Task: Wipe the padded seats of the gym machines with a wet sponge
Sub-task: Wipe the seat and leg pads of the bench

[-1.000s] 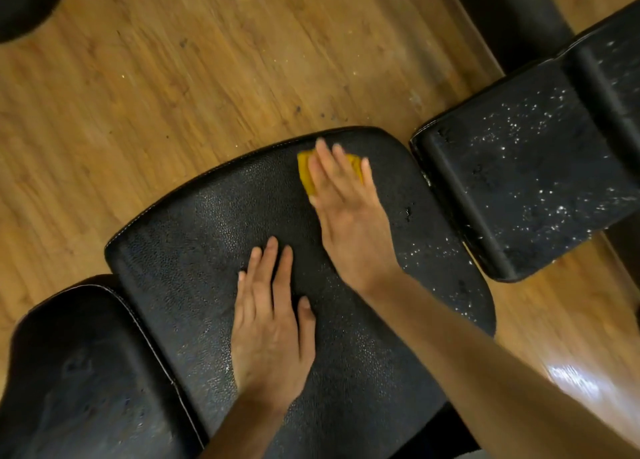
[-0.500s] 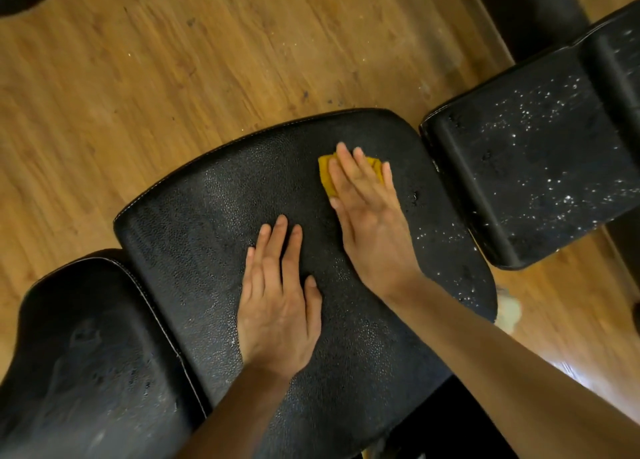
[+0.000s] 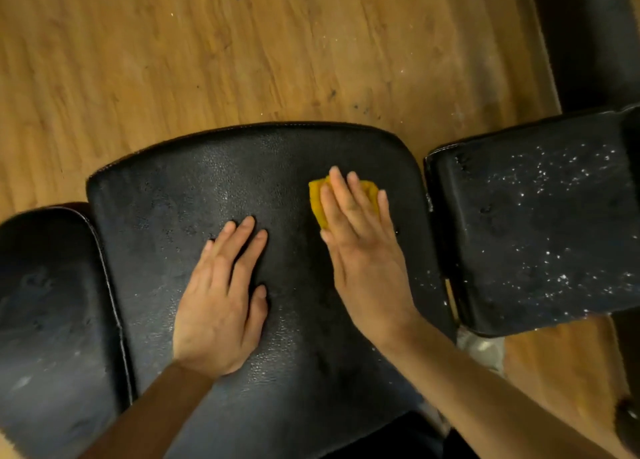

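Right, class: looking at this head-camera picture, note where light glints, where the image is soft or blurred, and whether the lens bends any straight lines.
Head view: light glints off droplets on the right pad and sheens the middle seat; the left pad lies dim and soft; the right hand on the yellow sponge is slightly smeared; the left hand is sharper; wide-angle lens bows the seat's far edge.

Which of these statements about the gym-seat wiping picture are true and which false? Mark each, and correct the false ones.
1. The right hand presses a yellow sponge flat on the middle seat pad. True.
2. The left hand grips the sponge. False: it rests flat on the pad, apart from the sponge.
3. The pad on the right shows white specks. True.
4. The floor is grey carpet. False: it looks like wood.
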{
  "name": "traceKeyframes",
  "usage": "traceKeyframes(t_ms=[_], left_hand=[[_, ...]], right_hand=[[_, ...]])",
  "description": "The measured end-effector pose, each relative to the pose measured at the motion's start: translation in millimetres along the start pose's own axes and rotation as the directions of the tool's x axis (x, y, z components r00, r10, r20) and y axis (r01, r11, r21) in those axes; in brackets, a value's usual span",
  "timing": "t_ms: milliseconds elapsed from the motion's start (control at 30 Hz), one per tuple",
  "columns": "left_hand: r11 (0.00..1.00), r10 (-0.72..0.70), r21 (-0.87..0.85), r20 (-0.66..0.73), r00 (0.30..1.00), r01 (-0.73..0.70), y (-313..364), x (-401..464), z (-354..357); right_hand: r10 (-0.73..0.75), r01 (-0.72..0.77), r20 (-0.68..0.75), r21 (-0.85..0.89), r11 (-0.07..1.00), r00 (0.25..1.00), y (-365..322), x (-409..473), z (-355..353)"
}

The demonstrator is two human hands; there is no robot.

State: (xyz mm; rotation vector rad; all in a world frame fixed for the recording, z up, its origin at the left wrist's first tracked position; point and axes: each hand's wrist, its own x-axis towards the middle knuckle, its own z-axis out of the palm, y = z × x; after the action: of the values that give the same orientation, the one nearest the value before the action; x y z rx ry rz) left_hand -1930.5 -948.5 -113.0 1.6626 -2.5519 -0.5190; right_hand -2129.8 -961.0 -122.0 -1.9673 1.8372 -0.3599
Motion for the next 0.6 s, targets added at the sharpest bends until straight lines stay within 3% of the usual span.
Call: traceKeyframes(t_ms=[167,367,467,600], left_hand=[[1.0,0.01,-0.009,-0.031,0.999,-0.01,-0.9,-1.0,1.8],[0.999,0.005,-0.034,-0.057,0.998,-0.007,0.6,-2.9,-0.9],[0.999,0.012,-0.035,-0.052,0.999,-0.014,2.6,-3.4,-2.4],[0.998,0.038,-0.038,-0.062,0.997,-0.041,1.1,-4.0,-1.7]], right_hand=[[-0.233,0.244,0.177,-0.042,0.969,0.956,24.2,-65.5,-7.3],[-0.096,0.097,-0.034,0.033,0.995,0.995,27.0,18.2,-7.8],[-0.073,0.072,0.02,0.031,0.997,0.997,28.3,-36.2,-4.8],[-0.199,0.2,0.091,-0.003,0.98,0.976,40.5,-49.2,-7.2]])
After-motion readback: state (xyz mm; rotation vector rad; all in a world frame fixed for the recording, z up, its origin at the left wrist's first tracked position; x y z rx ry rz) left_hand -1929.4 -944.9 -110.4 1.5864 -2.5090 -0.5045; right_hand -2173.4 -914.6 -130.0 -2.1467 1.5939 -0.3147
